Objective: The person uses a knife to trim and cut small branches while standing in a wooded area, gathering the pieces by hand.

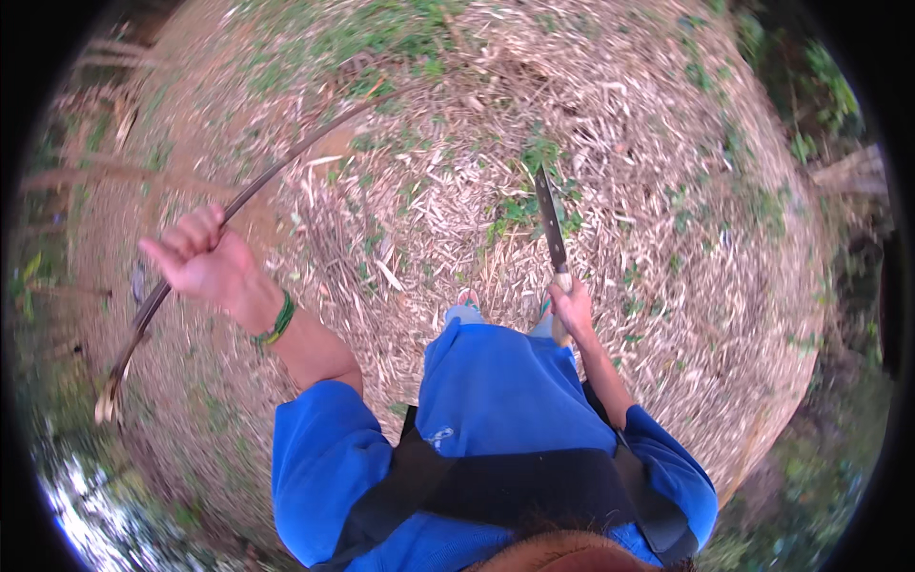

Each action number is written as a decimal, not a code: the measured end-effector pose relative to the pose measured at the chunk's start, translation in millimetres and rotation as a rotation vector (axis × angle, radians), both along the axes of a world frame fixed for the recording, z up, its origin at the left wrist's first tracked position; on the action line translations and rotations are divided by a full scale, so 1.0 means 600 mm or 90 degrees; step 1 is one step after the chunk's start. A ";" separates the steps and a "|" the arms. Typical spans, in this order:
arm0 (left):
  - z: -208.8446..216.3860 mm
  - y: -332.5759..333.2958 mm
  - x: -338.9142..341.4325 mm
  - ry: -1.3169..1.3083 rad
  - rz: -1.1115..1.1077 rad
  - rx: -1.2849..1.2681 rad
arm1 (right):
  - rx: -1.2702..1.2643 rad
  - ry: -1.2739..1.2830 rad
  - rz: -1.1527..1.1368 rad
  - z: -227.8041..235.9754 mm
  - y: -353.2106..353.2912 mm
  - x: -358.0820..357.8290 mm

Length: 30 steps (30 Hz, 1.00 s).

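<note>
My left hand (205,262) is raised out to the left, its fingers curled round a long, thin, dark stick (286,160), the thumb pointing outward. The stick bows from a pale, split-looking end at the lower left up toward the top middle, where its far end blurs into the ground. Lower on the right, my right hand (572,307) grips the pale wooden handle of a machete (552,219). Its dark, straight blade points away from me, the tip against a small green leafy plant (539,157). A green woven band (276,319) circles my left wrist.
Dry leaves and chips (457,181) litter the ground, with green tufts among them. My feet (468,299) stand close below the machete. Blurred branches (86,181) cross the left edge; a tree trunk or log (851,172) and dark foliage lie at the right.
</note>
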<state>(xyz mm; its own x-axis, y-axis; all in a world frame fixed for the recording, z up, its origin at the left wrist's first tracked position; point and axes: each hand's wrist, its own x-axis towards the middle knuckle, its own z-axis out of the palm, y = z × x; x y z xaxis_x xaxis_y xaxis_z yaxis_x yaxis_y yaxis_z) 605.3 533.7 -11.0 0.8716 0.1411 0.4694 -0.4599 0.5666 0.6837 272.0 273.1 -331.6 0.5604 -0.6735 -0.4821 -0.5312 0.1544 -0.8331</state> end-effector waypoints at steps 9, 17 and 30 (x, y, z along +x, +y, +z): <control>-0.190 0.004 -0.049 0.183 0.267 -0.125 | -0.071 -0.051 0.281 -0.019 -0.088 0.172; -0.222 0.028 -0.030 0.216 0.198 -0.158 | -0.292 -0.145 0.393 0.172 -0.122 0.439; -0.222 0.118 0.057 0.161 0.163 -0.174 | -0.456 -0.238 0.291 0.058 -0.027 0.719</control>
